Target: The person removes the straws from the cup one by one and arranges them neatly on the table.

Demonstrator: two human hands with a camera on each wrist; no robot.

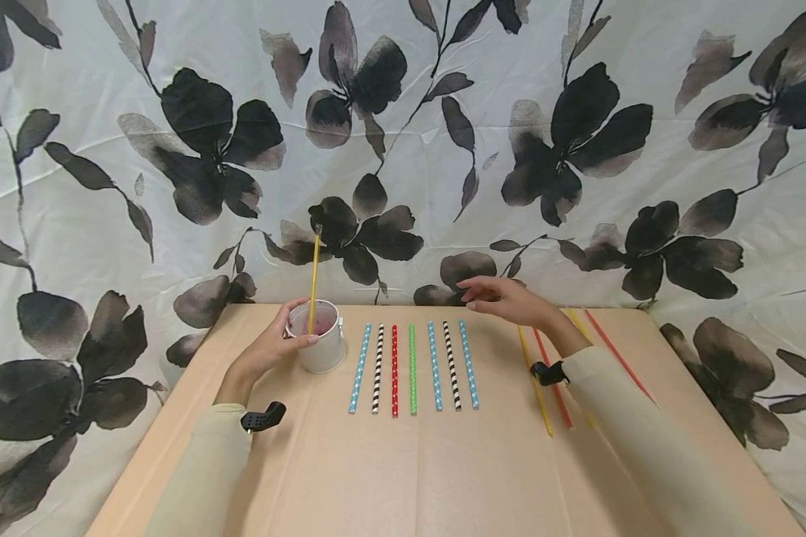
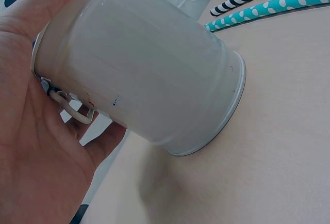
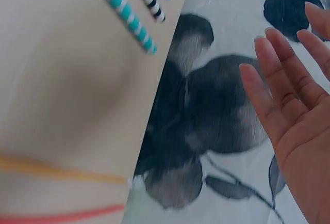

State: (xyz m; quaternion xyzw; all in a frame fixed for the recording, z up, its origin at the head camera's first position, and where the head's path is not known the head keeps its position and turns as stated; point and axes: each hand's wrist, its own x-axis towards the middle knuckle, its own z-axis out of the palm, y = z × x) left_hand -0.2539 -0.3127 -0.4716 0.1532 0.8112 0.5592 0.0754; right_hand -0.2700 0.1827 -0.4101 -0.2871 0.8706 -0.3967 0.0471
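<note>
My left hand (image 1: pixel 269 347) grips a small white metal pail (image 1: pixel 324 358) by its rim, thumb on the near side; the left wrist view shows the pail's side (image 2: pixel 149 64) and its small handle loop. A thin yellow stick (image 1: pixel 314 283) with a greyish tip leans up out of the pail. My right hand (image 1: pixel 504 298) hovers over the table's back edge, fingers loosely extended and holding nothing. To the right of the pail lies a row of patterned paper straws: blue dotted (image 1: pixel 359 369), black-and-white striped (image 1: pixel 378 369), red starred (image 1: pixel 395 371) and green (image 1: pixel 413 369) among them.
Thin yellow sticks (image 1: pixel 537 395) and red sticks (image 1: pixel 618 354) lie on the right of the light wooden table (image 1: pixel 349 477), partly under my right forearm. A floral cloth (image 1: pixel 443 186) hangs directly behind the table's back edge.
</note>
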